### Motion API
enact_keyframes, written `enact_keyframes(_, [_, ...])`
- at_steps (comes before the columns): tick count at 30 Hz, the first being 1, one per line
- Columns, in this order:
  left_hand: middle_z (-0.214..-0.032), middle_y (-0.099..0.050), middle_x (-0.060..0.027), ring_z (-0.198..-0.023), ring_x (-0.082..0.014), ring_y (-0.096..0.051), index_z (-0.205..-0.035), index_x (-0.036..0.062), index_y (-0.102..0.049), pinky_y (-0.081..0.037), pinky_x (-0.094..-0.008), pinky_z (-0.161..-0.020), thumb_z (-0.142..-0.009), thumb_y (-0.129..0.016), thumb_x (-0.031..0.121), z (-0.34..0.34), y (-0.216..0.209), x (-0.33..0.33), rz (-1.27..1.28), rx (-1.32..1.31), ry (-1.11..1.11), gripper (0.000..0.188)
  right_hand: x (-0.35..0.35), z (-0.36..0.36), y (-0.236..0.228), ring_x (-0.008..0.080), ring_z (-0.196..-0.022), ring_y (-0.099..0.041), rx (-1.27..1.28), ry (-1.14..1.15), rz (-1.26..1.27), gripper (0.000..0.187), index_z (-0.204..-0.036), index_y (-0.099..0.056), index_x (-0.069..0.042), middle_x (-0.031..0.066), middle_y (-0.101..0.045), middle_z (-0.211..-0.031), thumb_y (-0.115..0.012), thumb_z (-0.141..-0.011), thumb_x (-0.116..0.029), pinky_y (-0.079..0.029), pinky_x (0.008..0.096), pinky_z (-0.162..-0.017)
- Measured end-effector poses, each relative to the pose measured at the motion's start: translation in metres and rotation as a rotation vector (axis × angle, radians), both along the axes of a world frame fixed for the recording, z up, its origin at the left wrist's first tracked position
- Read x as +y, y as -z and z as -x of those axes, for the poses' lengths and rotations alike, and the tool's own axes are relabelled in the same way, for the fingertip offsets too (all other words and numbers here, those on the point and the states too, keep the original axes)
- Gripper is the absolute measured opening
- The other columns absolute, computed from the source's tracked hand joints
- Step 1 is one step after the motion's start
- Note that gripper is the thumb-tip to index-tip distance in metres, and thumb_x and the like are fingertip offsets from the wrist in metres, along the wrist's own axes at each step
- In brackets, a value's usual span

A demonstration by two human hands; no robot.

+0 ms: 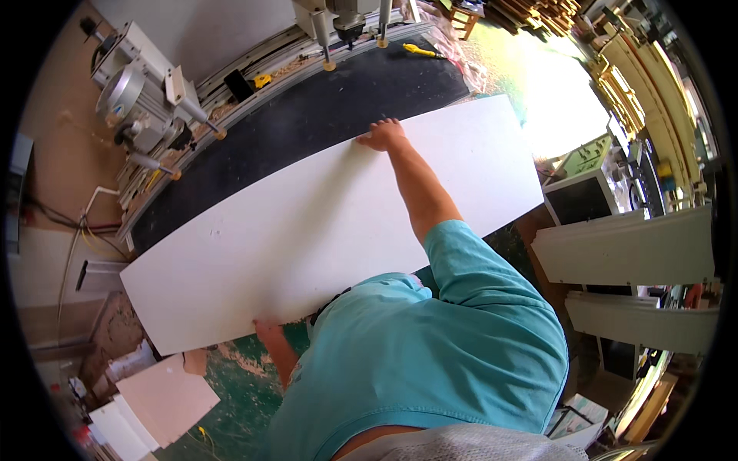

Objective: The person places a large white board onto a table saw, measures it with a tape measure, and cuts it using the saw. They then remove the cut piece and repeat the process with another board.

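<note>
A long white panel lies slantwise in front of me, partly over the black bed of a machine. At its far edge is my right hand, with the arm stretched across the board and the fingers bent over the rim. My left hand grips the near edge, lower left of the middle; its fingers are mostly hidden beneath the board.
Behind the panel runs the black machine bed, with a drilling head at the left. A yellow-handled tool lies on the bed. White boards stand at the right; a pale board lies low at the left.
</note>
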State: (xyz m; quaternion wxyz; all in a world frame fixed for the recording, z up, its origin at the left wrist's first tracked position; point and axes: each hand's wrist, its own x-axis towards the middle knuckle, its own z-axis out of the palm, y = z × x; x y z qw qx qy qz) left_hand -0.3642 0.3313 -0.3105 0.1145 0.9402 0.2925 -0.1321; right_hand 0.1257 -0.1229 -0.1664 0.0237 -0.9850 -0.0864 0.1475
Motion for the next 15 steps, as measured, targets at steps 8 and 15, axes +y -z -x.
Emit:
enact_keyframes(8, [-0.124,-0.061,-0.0195,-0.109,-0.0336,-0.060,-0.127,0.0006,-0.055,-0.048,-0.0404,-0.093,-0.090,-0.062,0.043,-0.093,0.030,0.106,0.347,-0.181,-0.167,0.057,0.074,-0.104,0.011,0.0281,-0.125,-0.051,0.082,-0.020,-0.054,0.062,-0.131,-0.062,-0.010,0.0100,-0.061,-0.129,-0.049,-0.094,-0.058,-0.035,0.0420,-0.109])
enact_keyframes(15, [-0.122,-0.058,-0.0157,-0.104,-0.0241,-0.058,-0.131,-0.0024,-0.048,-0.050,-0.0391,-0.084,-0.090,-0.065,0.017,-0.136,-0.001,0.107,1.339,-0.636,-1.010,0.049,0.022,-0.128,0.027,0.0248,-0.105,-0.058,-0.415,-0.281,-0.386,0.013,-0.084,-0.070,-0.009,0.0044,-0.066,-0.098,-0.064,-0.081,-0.021,-0.045,0.0404,-0.093])
